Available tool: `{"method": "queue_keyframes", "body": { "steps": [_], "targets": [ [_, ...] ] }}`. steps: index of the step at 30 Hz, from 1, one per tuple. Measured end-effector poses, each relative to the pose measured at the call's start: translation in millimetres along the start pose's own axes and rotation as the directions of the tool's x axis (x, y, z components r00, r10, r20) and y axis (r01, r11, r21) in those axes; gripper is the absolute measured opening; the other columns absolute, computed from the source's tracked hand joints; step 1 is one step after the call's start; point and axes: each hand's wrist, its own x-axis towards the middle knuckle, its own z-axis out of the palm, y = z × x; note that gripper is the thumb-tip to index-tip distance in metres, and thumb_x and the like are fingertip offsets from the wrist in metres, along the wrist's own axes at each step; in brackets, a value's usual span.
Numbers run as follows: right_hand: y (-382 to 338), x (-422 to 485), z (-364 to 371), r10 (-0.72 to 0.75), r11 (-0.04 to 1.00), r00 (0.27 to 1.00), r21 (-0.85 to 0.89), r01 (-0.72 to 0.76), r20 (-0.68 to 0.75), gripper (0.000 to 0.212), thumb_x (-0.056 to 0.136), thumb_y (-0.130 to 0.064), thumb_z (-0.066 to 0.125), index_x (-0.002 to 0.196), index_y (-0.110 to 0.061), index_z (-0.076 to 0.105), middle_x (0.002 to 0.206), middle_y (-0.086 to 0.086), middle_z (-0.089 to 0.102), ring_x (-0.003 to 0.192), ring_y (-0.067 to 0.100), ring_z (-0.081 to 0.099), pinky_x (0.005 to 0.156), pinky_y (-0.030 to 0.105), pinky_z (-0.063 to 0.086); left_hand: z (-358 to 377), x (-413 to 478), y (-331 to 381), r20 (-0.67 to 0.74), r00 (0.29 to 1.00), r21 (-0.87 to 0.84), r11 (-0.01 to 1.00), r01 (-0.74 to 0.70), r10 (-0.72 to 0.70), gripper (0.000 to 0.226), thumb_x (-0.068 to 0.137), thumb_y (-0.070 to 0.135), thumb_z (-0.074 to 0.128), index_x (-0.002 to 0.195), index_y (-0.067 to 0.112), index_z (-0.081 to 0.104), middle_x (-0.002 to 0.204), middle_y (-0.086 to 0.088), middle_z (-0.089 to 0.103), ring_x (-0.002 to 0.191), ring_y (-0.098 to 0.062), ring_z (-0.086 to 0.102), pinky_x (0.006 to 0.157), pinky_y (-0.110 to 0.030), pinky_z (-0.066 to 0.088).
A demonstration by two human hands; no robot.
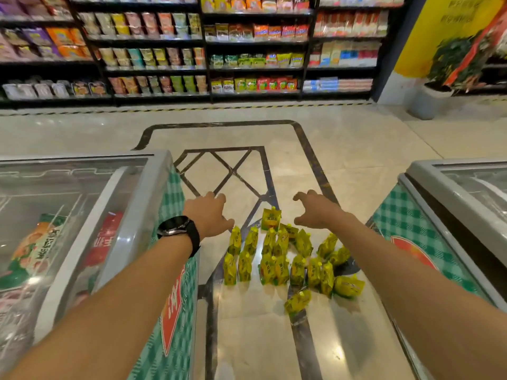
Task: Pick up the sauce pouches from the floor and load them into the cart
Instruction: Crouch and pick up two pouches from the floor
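- The pale polished floor (356,138) runs the whole width of the shop aisle, with a dark inlaid border and a diamond pattern down its middle.
- Black shelving (203,42) lines the far wall, packed row on row with bright packets.
- A glass-topped chest freezer (82,201) stands on the left, its side wrapped in green check with a red emblem. Packets show through the lid.
- A second chest freezer (452,187), with the same green check, stands on the right, well apart from the first.
- A potted plant (439,86) sits in the far right corner by a yellow wall.
- The yellow sauce pouches (282,259) are grouped on the floor between the two freezers. Most stand upright in loose rows and touch their neighbours.
- The left hand (210,215) reaches forward above the near-left edge of the group, fingers spread wide and holding nothing.
- The right hand (315,209) reaches out above the far-right edge of the group, fingers apart and loosely bent, also holding nothing.
- One pouch (270,219) stands alone at the far end, between the two hands in the view.
- Two pouches lie on their sides at the near right, one (297,300) and another (348,286).
- A black wristwatch (175,227) is strapped on the left wrist.
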Motion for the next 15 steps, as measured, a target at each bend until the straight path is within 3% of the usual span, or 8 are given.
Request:
{"method": "queue_keyframes", "body": {
  "steps": [3,7,10,13,15],
  "targets": [
    [-5,40,14,0.013,1.000,0.999,0.015,-0.013,0.030,0.066,0.087,-0.041,0.065,0.143,-0.019,0.038,0.135,0.012,0.043,0.117,0.032,0.051,0.084,0.039,0.043,19,36,-17,0.057,0.998,0.026,1.000,-0.010,0.009,0.066,0.092,0.062,0.049,0.142,0.020,0.042,0.134,-0.010,0.053,0.112,-0.031,0.060,0.075,-0.037,0.046],
    [-5,88,44,0.066,0.997,0.993,0.024,-0.069,0.098,0.063,0.088,-0.037,0.063,0.143,-0.020,0.037,0.136,0.013,0.041,0.117,0.033,0.051,0.087,0.041,0.045,51,93,-35,0.115,0.993,0.006,0.999,-0.036,0.035,0.066,0.094,0.061,0.048,0.142,0.017,0.041,0.138,-0.012,0.050,0.116,-0.033,0.058,0.086,-0.041,0.050],
    [3,125,73,0.104,0.992,0.981,0.056,-0.114,0.164,0.065,0.086,-0.033,0.065,0.143,-0.018,0.038,0.136,0.016,0.041,0.115,0.035,0.052,0.092,0.044,0.048,85,124,-33,0.176,0.982,-0.047,0.997,-0.057,0.064,0.064,0.096,0.057,0.049,0.144,0.015,0.040,0.139,-0.014,0.048,0.118,-0.033,0.057,0.085,-0.040,0.045],
    [14,160,117,0.143,0.980,0.963,0.100,-0.170,0.230,0.069,0.086,-0.034,0.068,0.145,-0.015,0.037,0.140,0.018,0.041,0.125,0.038,0.047,0.100,0.041,0.042,139,148,-24,0.272,0.952,-0.081,0.989,-0.121,0.139,0.061,0.096,0.054,0.053,0.138,0.012,0.044,0.130,-0.013,0.055,0.108,-0.032,0.061,0.072,-0.038,0.043],
    [22,186,157,0.158,0.973,0.950,0.121,-0.196,0.268,0.072,0.086,-0.032,0.069,0.147,-0.014,0.035,0.148,0.018,0.036,0.135,0.035,0.038,0.106,0.039,0.036,182,164,-17,0.310,0.938,-0.089,0.987,-0.131,0.152,0.066,0.094,0.054,0.054,0.145,0.014,0.038,0.138,-0.015,0.050,0.109,-0.035,0.060,0.076,-0.039,0.048]
  ]
}}
